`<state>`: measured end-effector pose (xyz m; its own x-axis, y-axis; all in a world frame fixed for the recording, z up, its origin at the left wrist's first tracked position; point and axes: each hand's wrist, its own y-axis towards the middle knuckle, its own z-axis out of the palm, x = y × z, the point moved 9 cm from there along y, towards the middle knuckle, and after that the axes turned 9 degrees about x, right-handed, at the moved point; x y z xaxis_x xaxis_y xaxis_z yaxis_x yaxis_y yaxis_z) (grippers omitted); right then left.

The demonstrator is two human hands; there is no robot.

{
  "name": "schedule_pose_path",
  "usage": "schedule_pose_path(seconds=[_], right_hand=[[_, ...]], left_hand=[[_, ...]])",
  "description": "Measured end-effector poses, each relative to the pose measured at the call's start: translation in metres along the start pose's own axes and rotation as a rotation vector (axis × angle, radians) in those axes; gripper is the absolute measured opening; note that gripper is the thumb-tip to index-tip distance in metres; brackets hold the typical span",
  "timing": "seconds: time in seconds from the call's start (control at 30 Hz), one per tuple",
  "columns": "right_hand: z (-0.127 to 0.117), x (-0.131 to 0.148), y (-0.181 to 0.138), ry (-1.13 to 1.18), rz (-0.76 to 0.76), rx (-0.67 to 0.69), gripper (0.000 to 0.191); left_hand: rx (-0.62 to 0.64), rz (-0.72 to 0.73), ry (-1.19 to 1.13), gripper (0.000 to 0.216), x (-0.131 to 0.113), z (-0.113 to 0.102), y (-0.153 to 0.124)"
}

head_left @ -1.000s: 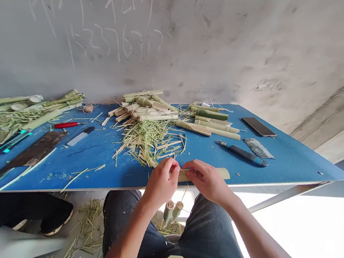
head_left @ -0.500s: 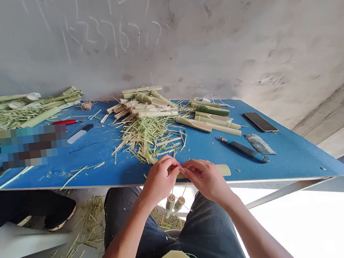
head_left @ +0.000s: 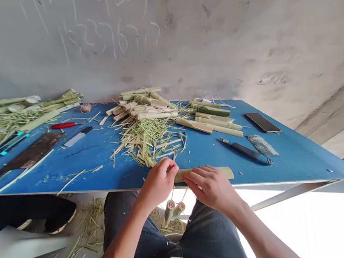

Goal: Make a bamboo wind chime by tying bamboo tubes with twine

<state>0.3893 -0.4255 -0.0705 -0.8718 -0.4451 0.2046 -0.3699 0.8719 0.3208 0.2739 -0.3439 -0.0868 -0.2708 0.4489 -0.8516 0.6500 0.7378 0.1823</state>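
Pinching with thumb and forefinger together, the left grip (head_left: 162, 179) seems clamped on a thin string (head_left: 185, 193), though the contact is too small to make out fully. The likeliest trouble is a slip: so fine a strand could slide out if the pinch eases, and the two small bamboo tubes, one on the left (head_left: 170, 212) and one on the right (head_left: 179, 209), hang below the front edge of the tabletop (head_left: 293, 158), so their weight might drag it down. They could also swing together and twist their strings. The bamboo piece (head_left: 224, 172) looks rounded, and it lies close along that front edge — should the steadying pressure lift, it could roll off. Loose shavings (head_left: 147, 142), just beyond the left grip toward the back edge, may catch in the string.

As for placement, the bamboo piece lies flat on the tabletop, lengthwise along the front edge. The right grip (head_left: 210, 184) drapes over its middle with fingers bent across the top — whether its thumb and forefinger also close on the string, I cannot tell. One end shows bare, pointing toward the right edge; the other end is hidden behind the left grip.
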Motion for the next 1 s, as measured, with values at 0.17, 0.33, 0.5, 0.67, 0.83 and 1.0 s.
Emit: schedule_pose_path(seconds=[0.17, 0.33, 0.5, 0.67, 0.83, 1.0], right_hand=[[0.001, -0.015, 0.007, 0.156, 0.226, -0.038, 0.019], [0.006, -0.017, 0.011, 0.170, 0.284, -0.014, 0.014], [0.008, -0.018, 0.013, 0.246, 0.351, 0.020, 0.013], [0.007, -0.016, 0.011, 0.181, 0.375, -0.041, 0.014], [0.005, -0.016, -0.002, 0.181, 0.369, -0.082, 0.011], [-0.004, -0.014, -0.015, 0.126, 0.275, -0.196, 0.015]], left_hand=[[-0.015, 0.001, -0.022, 0.018, 0.000, -0.001, 0.001], [-0.011, 0.009, -0.010, 0.015, -0.002, -0.001, 0.002], [-0.003, 0.003, -0.009, 0.016, -0.001, 0.001, 0.001], [-0.018, 0.018, -0.023, 0.017, 0.001, 0.002, -0.001], [-0.022, -0.019, -0.062, 0.021, 0.008, 0.003, -0.001], [-0.031, -0.075, -0.168, 0.025, 0.019, 0.004, -0.001]])
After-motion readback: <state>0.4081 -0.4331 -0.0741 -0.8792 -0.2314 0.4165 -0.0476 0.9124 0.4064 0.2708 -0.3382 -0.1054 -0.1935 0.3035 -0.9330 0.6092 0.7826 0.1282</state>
